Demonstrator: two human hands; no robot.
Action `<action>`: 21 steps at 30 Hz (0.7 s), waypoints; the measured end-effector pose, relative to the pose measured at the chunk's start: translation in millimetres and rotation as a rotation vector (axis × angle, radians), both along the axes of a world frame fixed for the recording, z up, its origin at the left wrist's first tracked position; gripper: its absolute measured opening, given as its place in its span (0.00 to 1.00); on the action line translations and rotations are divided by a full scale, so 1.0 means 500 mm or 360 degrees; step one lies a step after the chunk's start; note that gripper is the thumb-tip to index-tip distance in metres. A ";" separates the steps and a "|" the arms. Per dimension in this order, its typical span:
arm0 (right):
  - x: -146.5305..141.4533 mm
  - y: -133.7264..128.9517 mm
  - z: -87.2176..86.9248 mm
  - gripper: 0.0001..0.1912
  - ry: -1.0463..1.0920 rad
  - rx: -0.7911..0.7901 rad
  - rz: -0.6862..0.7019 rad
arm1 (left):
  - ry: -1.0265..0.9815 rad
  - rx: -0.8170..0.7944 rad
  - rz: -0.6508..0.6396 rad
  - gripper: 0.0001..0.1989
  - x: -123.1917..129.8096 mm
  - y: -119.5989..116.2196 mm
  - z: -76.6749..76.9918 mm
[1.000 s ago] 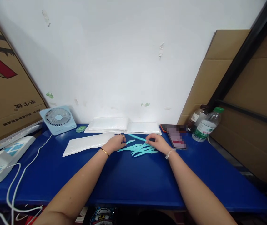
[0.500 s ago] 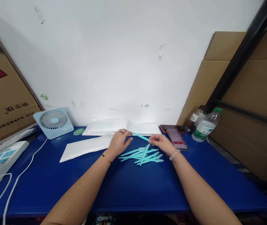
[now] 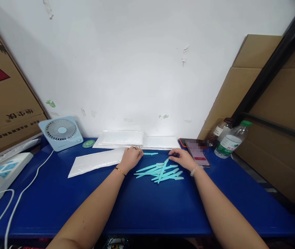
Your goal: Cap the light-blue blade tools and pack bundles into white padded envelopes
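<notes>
My left hand [image 3: 131, 158] is closed, its fingers around one end of a turquoise eyebrow razor [image 3: 151, 153] that points right. It rests at the right end of a long white padded sleeve [image 3: 95, 162]. Several more turquoise eyebrow razors [image 3: 160, 171] lie crossed in a loose pile on the blue table. At the upper right of this pile, my right hand [image 3: 183, 159] has its thumb and forefinger apart, with nothing visible between them. Its fingertips are close to the tip of the topmost razor; whether they touch I cannot tell.
White padded packets [image 3: 123, 138] lie along the wall. A phone [image 3: 198, 154] and two bottles, one green-capped [image 3: 230, 141], are at the right. A pale blue fan [image 3: 62, 133], a green disc [image 3: 88, 143] and a white power strip [image 3: 3, 173] with cables occupy the left.
My right hand has let go of the razor that both hands held, and its fingers have opened. My left hand has moved slightly down and swung the razor nearly level.
</notes>
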State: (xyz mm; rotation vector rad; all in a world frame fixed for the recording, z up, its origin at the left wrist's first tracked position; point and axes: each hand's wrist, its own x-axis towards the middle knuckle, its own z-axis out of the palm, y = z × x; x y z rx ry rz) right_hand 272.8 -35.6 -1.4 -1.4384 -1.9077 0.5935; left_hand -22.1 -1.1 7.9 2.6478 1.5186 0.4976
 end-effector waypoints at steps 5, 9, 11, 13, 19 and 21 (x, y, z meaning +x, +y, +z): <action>-0.023 -0.012 0.011 0.07 -0.0543 0.0108 0.0191 | -0.0121 0.0100 0.0042 0.13 0.010 -0.008 -0.006; -0.031 -0.016 0.016 0.04 -0.0614 0.0069 0.0246 | -0.0205 -0.0052 -0.0204 0.14 0.034 -0.040 0.004; -0.031 -0.018 0.020 0.04 -0.0556 0.0062 0.0261 | -0.0174 -0.0098 -0.0371 0.17 0.049 -0.058 0.009; -0.034 -0.021 0.025 0.06 -0.0452 0.0058 0.0253 | -0.0078 -0.0074 -0.0469 0.17 0.062 -0.072 0.011; -0.029 -0.018 0.031 0.08 -0.0267 0.0065 0.0151 | 0.0117 0.0056 -0.0364 0.16 0.058 -0.055 0.014; -0.017 -0.012 0.026 0.08 -0.0269 0.0076 0.0077 | 0.0092 0.0053 -0.0234 0.15 0.040 -0.038 0.014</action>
